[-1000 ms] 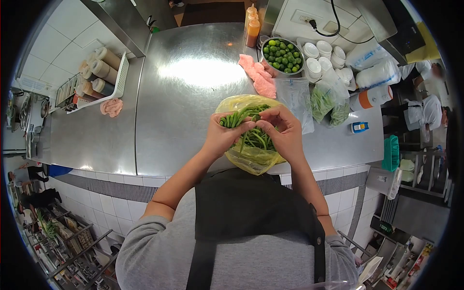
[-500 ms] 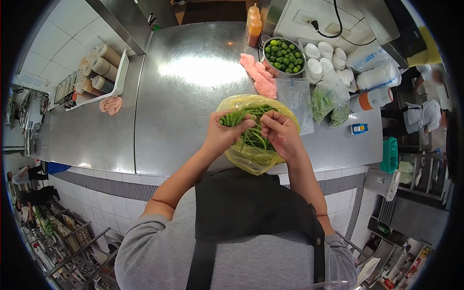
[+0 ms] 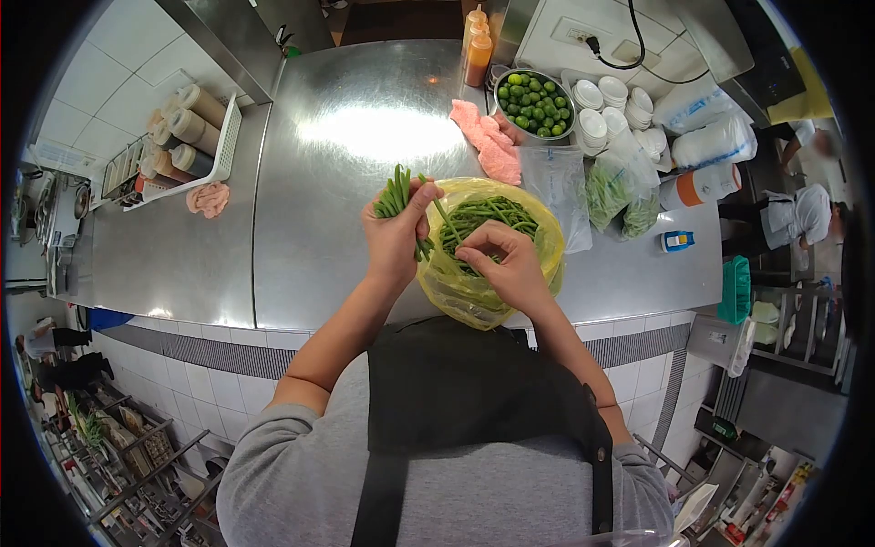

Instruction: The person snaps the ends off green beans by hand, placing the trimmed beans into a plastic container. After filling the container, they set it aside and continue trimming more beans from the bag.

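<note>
My left hand (image 3: 392,244) is wrapped around a bunch of green beans (image 3: 396,195), whose ends stick out above and below the fist. It hovers at the left rim of a yellow plastic bag (image 3: 481,308). Over the bag's mouth, my right hand (image 3: 512,266) pinches a single green bean (image 3: 447,221) between thumb and fingertips; its upper end reaches close to my left thumb. Inside the bag lies a heap of loose green beans (image 3: 499,211).
Beyond the bag are a pink cloth (image 3: 488,144), a bowl of green limes (image 3: 536,105) and stacked white cups (image 3: 592,128). Clear bags of greens (image 3: 609,193) lie to the right, near a small blue bottle (image 3: 677,242). Squeeze bottles fill a white basket (image 3: 223,155) at left.
My left hand has moved left with its bunch, which now points upward. My right hand has shifted left and down, and a single bean now shows in its pinch.
</note>
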